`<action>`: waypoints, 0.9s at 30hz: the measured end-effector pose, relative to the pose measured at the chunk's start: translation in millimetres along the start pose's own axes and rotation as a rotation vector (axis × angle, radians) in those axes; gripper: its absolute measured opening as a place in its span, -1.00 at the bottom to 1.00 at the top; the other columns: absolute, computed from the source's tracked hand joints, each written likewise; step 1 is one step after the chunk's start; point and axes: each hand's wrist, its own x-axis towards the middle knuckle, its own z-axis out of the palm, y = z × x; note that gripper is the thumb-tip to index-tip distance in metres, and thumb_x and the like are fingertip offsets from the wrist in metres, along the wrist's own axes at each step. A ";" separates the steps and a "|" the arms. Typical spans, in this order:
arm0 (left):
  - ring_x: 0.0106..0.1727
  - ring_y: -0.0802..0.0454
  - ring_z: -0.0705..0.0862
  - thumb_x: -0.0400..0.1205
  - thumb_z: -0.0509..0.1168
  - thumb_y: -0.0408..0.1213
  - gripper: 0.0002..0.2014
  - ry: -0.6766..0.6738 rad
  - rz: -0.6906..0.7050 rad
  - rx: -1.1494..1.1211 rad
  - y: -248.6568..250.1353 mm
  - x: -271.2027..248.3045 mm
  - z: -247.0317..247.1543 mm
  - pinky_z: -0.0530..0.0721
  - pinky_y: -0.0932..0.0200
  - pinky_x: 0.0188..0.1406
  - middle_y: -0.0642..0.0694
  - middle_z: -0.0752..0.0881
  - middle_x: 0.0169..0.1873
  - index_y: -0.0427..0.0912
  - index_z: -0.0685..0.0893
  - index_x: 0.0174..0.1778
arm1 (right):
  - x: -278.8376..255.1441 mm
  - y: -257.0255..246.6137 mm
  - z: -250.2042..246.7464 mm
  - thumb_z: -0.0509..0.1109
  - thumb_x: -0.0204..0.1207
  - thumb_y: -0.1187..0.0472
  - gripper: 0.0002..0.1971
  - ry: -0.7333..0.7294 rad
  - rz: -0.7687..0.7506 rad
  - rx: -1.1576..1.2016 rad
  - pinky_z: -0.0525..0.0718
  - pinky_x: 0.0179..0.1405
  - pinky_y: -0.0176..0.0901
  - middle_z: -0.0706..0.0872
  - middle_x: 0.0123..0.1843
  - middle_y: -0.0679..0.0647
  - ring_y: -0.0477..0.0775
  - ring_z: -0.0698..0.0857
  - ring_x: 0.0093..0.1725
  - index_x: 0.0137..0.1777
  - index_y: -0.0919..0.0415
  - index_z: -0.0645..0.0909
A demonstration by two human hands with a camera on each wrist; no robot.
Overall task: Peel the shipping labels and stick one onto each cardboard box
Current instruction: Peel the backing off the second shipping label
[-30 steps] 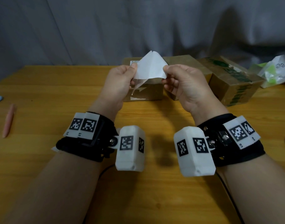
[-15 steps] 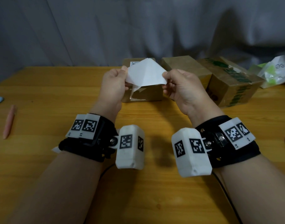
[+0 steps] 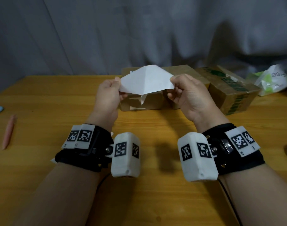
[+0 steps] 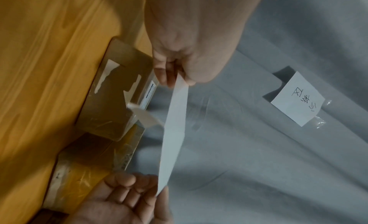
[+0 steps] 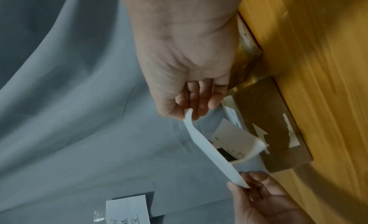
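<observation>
My left hand [image 3: 108, 95] and right hand [image 3: 187, 95] pinch the label sheet [image 3: 146, 81] by opposite edges (thin, floppy, tears easily).

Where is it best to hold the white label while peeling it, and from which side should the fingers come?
Hold the label at its two outer edges, as now: left hand from the left, right hand from the right. It bends along a middle crease, so edge grips probably keep it taut.

A pink pen [image 3: 8, 131] lay on the wooden table [image 3: 41, 98], a crumpled plastic bag [image 3: 273, 80] sat far right, and a handwritten note [image 4: 297, 99] hung on the grey curtain [image 3: 90, 33].
</observation>
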 end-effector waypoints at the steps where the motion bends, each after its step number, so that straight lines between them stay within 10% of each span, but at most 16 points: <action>1: 0.01 0.04 0.69 0.73 0.12 -0.25 -0.83 -0.052 -0.013 -0.039 1.2 -0.7 -0.1 0.72 0.26 -0.07 -0.17 0.68 0.06 -0.23 0.57 -0.01 | 0.4 -1.9 -1.6 0.31 0.51 0.38 -0.87 -0.017 -0.015 0.012 0.61 -0.25 -0.19 0.68 -0.31 0.05 -0.07 0.66 -0.34 -0.24 0.20 0.60; 8: -0.21 0.11 0.66 0.61 0.19 -0.53 -0.72 -0.301 -0.040 -0.179 16.5 -11.4 -0.7 0.70 0.20 -0.22 -0.11 0.64 -0.16 -0.19 0.44 0.20 | -3.0 -11.8 -3.5 0.17 0.48 0.52 -0.57 -0.180 -0.062 -0.033 0.69 -0.04 -0.20 0.73 0.20 0.21 0.10 0.67 0.11 0.24 0.14 0.63; 13: -0.10 0.17 0.76 0.60 0.33 -0.31 -0.51 -0.388 -0.014 -0.049 22.5 -20.2 -0.2 0.73 0.26 -0.25 0.00 0.73 -0.05 -0.10 0.35 0.44 | -6.7 -15.5 -0.4 0.13 0.45 0.59 -0.48 -0.273 -0.107 -0.115 0.67 -0.04 -0.17 0.77 0.04 0.16 0.09 0.69 0.08 0.23 0.06 0.60; 21: -0.30 0.30 0.72 0.57 0.37 -0.22 -0.83 -0.359 0.130 0.174 23.3 -21.8 -2.3 0.67 0.40 -0.32 0.04 0.76 -0.24 -0.21 0.68 0.01 | -8.3 -15.6 2.0 0.12 0.39 0.61 -0.54 -0.264 -0.091 -0.103 0.63 -0.13 -0.25 0.78 -0.06 0.09 -0.01 0.69 -0.04 0.02 0.18 0.71; 27: -0.15 0.20 0.71 0.57 0.36 -0.20 -0.74 -0.338 0.153 0.280 20.9 -20.6 -1.6 0.68 0.35 -0.20 0.02 0.75 -0.14 -0.23 0.65 0.12 | -9.8 -15.3 2.1 0.30 0.51 0.29 -0.78 -0.247 -0.057 0.064 0.69 -0.11 -0.25 0.78 -0.10 0.09 -0.04 0.73 -0.10 0.09 0.28 0.70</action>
